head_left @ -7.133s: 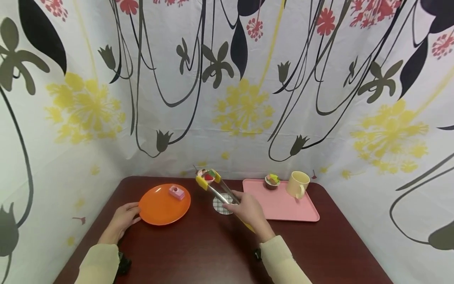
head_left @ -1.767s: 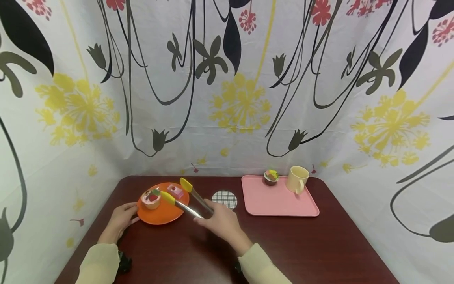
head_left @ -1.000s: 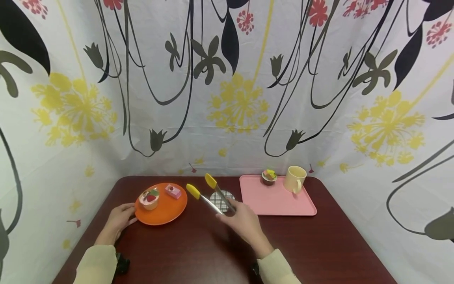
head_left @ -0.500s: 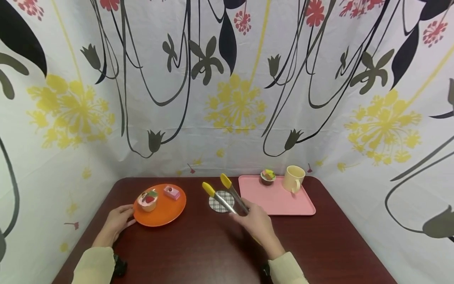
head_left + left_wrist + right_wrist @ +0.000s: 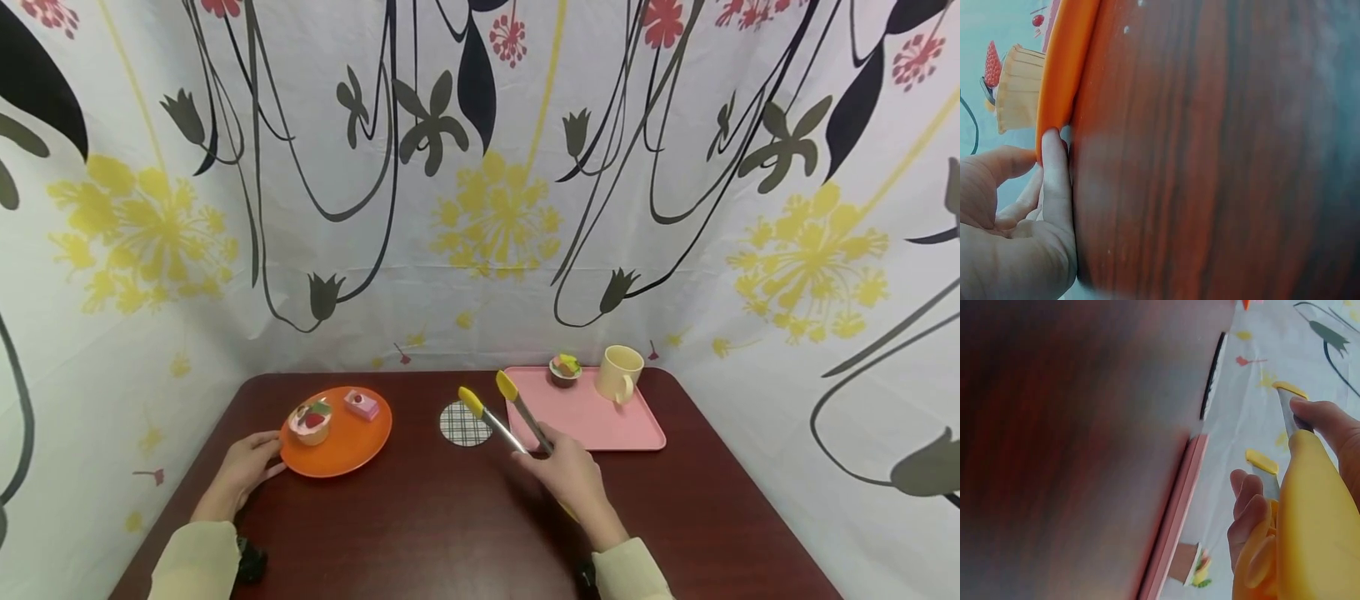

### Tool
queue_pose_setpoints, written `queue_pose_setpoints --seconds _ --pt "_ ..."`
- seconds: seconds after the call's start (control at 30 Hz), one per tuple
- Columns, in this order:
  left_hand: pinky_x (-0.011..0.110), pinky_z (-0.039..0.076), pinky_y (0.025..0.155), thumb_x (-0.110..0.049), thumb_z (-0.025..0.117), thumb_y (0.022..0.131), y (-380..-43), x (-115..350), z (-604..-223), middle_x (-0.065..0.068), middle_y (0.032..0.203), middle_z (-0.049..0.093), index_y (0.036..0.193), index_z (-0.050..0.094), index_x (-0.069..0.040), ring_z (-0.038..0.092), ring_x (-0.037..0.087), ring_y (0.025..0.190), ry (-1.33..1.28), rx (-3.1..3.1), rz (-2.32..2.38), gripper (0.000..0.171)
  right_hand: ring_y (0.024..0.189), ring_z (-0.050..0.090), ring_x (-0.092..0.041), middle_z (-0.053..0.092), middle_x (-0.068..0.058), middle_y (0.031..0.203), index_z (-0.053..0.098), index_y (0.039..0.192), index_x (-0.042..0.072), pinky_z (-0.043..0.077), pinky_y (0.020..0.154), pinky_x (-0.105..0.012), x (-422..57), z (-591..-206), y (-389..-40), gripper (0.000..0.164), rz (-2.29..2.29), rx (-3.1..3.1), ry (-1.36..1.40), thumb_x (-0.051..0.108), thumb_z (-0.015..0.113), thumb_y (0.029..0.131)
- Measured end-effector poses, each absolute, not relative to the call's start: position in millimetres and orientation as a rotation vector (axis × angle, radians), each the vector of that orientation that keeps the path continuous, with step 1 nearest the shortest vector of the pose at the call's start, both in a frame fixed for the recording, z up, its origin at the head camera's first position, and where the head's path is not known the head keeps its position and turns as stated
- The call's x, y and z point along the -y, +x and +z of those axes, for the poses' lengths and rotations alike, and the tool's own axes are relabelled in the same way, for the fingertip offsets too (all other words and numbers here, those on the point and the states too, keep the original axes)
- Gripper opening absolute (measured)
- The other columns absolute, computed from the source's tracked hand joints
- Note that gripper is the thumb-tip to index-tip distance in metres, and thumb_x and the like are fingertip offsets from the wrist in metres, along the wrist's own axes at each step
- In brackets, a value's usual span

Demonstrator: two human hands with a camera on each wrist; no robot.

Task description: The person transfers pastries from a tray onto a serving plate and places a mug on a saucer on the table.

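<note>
Your left hand [image 5: 243, 469] pinches the orange plate [image 5: 343, 446] between thumb and finger; your right hand [image 5: 572, 475] curls round yellow-tipped tongs [image 5: 505, 432].

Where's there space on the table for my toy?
Most room: the near table between left hand and right hand. The pink tray is bare at front right. Crowded: the orange plate, with tart and pink cake, and the tray's back edge, with cupcake and mug.
</note>
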State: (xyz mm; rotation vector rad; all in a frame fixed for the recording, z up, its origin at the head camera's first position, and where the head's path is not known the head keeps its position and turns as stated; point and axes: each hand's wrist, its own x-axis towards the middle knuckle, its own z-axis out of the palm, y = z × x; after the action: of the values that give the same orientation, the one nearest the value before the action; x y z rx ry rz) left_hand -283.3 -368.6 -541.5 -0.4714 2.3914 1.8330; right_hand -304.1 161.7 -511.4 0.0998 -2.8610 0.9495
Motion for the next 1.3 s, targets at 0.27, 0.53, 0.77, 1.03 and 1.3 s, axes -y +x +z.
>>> queue_pose_setpoints --seconds 0.27,0.53,0.77,1.03,1.3 --pt "0.028 0.065 0.096 -0.032 0.043 0.118 -284.4 370.7 -540.7 0.037 0.164 0.034 0.165 0.025 0.01 0.052 0.041 0.142 -0.457 -2.358 1.84 0.066 0.075 0.055 -0.018 0.063 0.003 0.083 0.072 0.112 0.022 0.038 0.062 -0.036 -183.2 -511.0 -302.5 0.044 0.947 2.838 0.041 0.056 0.086 0.087" --pt "0.028 0.065 0.095 -0.03 0.044 0.118 -284.9 370.6 -539.9 0.037 0.165 0.034 0.165 0.026 0.01 0.055 0.037 0.139 -0.465 -2.349 1.843 0.065 0.072 0.055 -0.019 0.065 0.002 0.081 0.071 0.106 0.022 0.036 0.06 -0.035 -202.6 -512.1 -298.9 0.042 0.951 2.857 -0.043 0.057 0.085 0.088" --pt "0.027 0.065 0.095 -0.03 0.042 0.118 -284.7 370.2 -540.8 0.037 0.166 0.033 0.166 0.024 0.01 0.049 0.042 0.145 -0.473 -2.342 1.845 0.065 0.071 0.055 -0.019 0.06 0.002 0.078 0.07 0.107 0.021 0.034 0.058 -0.035 -217.9 -508.8 -298.5 0.043 0.934 2.887 -0.098 0.057 0.084 0.089" --pt "0.028 0.065 0.096 -0.032 0.043 0.118 -285.6 370.3 -541.1 0.037 0.166 0.032 0.166 0.024 0.01 0.052 0.04 0.143 -0.464 -2.342 1.842 0.067 0.073 0.056 -0.021 0.062 0.001 0.081 0.069 0.108 0.022 0.036 0.059 -0.036 -237.0 -509.9 -292.4 0.045 0.861 2.936 -0.136 0.06 0.082 0.089" --pt "0.027 0.065 0.095 -0.033 0.044 0.118 -285.4 371.2 -542.4 0.037 0.165 0.034 0.166 0.025 0.009 0.057 0.036 0.139 -0.476 -2.355 1.825 0.067 0.072 0.055 -0.022 0.058 0.0 0.079 0.067 0.105 0.019 0.034 0.059 -0.037 -249.0 -507.7 -291.4 0.048 0.857 2.955 -0.191 0.063 0.08 0.089"
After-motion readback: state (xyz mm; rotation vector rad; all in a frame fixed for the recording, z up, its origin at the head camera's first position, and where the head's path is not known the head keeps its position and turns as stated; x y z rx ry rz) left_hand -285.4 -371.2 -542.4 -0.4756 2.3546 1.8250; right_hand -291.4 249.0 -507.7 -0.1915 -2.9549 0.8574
